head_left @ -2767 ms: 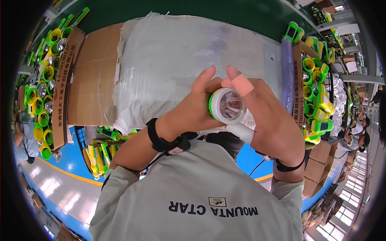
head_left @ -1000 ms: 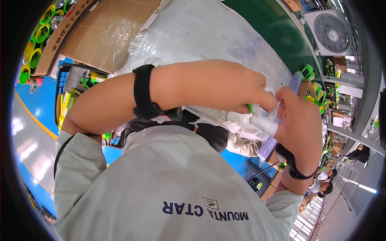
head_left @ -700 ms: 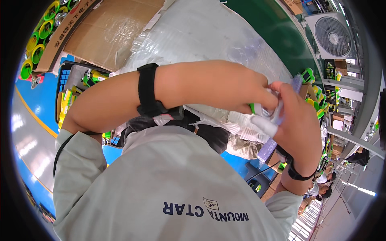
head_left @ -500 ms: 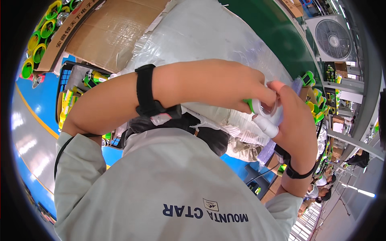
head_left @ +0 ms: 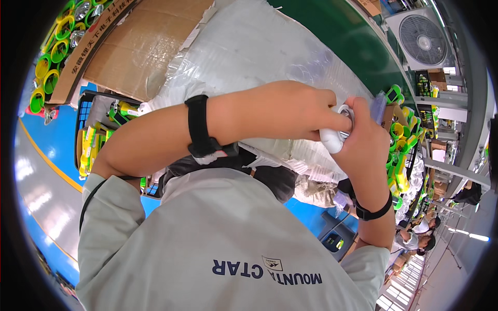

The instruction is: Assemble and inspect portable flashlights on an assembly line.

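Both hands meet over the right part of the worktop, around a white lamp part (head_left: 330, 141) with a shiny silver cup inside. My left hand (head_left: 306, 111) reaches across from the left, its fingers bent and closed on the part's left side and rim. From the other side, my right hand (head_left: 367, 132) grips the same part, thumb and fingers curled about it. The fingers hide much of the part. Beneath the hands lies a work surface covered in clear plastic film (head_left: 249, 62).
A flattened cardboard sheet (head_left: 150, 41) lies at the far left. Black baskets (head_left: 85, 103) hold yellow-green parts on the left. More green and yellow lamp housings (head_left: 402, 132) crowd the right edge. A box fan (head_left: 423, 40) stands far right, beside a green surface (head_left: 337, 26).
The white part has turned in my hands, and its silver cup now shows. The green piece by my left fingers is out of sight. My right hand has shifted slightly left.
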{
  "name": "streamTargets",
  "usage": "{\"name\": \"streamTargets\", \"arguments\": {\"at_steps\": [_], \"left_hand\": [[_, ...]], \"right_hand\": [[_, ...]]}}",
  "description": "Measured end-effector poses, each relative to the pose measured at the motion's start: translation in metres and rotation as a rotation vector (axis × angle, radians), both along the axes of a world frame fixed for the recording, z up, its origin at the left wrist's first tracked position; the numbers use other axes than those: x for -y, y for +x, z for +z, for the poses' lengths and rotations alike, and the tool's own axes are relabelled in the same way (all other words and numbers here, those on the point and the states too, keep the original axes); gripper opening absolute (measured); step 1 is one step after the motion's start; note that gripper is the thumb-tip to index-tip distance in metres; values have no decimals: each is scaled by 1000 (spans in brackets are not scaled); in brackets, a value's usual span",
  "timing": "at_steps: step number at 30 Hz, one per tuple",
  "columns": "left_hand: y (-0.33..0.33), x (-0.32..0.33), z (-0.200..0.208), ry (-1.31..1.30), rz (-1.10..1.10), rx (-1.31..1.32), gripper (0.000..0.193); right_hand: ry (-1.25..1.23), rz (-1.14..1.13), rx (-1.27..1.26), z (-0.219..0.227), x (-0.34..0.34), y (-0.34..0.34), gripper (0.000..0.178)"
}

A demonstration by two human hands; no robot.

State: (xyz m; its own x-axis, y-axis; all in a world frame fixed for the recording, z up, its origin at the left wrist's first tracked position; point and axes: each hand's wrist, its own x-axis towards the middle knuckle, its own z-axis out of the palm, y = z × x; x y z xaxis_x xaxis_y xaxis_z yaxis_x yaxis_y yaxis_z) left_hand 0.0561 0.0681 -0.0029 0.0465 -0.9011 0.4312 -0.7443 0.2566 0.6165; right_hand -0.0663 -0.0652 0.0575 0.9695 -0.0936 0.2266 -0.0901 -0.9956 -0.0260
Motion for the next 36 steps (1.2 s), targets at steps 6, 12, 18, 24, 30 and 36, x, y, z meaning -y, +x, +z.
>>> {"name": "streamTargets", "arguments": {"at_steps": [6, 12, 18, 24, 30, 36], "left_hand": [[-11, -17, -11, 63, -65, -632, 73], [-24, -21, 29, 618, -24, -463, 52], [-28, -9, 31, 362, 307, 116, 54], [19, 68, 44, 353, 415, 246, 54], [115, 194, 26, 300, 421, 411, 50], [9, 193, 69, 491, 33, -112, 49]], "right_hand": [[317, 287, 58, -8, 36, -21, 56], [661, 180, 285, -27, 25, -34, 61], [774, -59, 224, -27, 27, -37, 35], [1080, -305, 686, -61, 26, -104, 51], [535, -520, 521, -73, 22, -165, 37], [770, -593, 782, -77, 28, -205, 34]]}}
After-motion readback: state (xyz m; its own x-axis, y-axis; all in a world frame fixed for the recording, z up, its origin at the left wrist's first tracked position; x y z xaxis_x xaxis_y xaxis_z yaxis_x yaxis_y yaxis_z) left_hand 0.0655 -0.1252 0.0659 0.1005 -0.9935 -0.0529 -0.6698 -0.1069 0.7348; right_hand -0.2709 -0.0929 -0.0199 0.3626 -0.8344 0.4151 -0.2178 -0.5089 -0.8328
